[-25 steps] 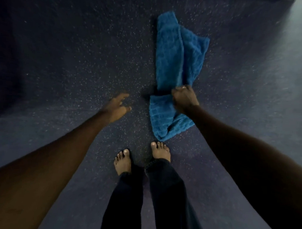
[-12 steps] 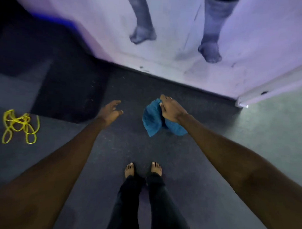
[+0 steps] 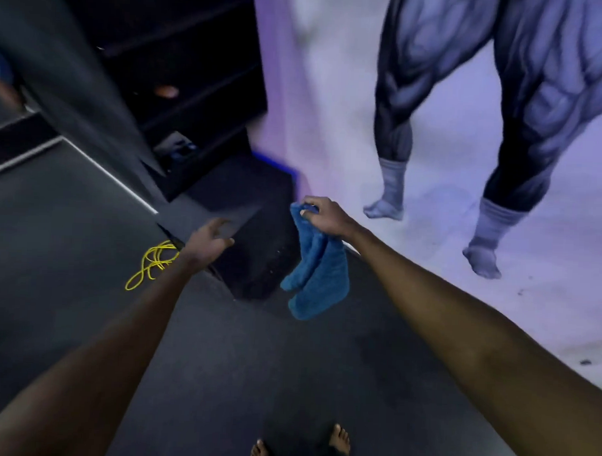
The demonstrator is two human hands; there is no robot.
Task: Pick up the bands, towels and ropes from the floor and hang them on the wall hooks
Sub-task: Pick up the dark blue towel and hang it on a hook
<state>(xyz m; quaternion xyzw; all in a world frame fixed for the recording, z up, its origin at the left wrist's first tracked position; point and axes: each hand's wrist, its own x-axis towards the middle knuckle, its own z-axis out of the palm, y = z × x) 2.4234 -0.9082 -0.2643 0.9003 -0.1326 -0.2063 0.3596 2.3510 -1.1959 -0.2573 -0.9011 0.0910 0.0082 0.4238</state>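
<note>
The towel (image 3: 317,272), blue and bunched, hangs clear of the floor (image 3: 84,322) from the right hand (image 3: 327,218), whose fingers and thumb are curled round its top edge; the rest of the cloth droops straight below the grip. The pick-up of this piece looks done, and the step in hand appears to be carrying it to a hook. No hook shows in this view, so the next move likely calls for looking up along the wall (image 3: 314,109), finding one, and lifting the towel high enough to drape a fold over it.

To the left of the grip, at about the same height, the left hand (image 3: 208,240) reaches forward with fingers loosely spread, and it holds nothing. Below and further left of it a yellow rope (image 3: 151,263) lies in loose loops on the floor, partly hidden by the left forearm; it is one more thing to gather.

Just behind the hanging towel sits a low black block (image 3: 257,260), and beyond that a dark rack (image 3: 182,70) stands against the wall. Both could get in the way of a step toward the wall on that side. To the right of the grip the wall carries a painted figure's legs (image 3: 501,132). Bare feet (image 3: 338,440) show far below the grip.
</note>
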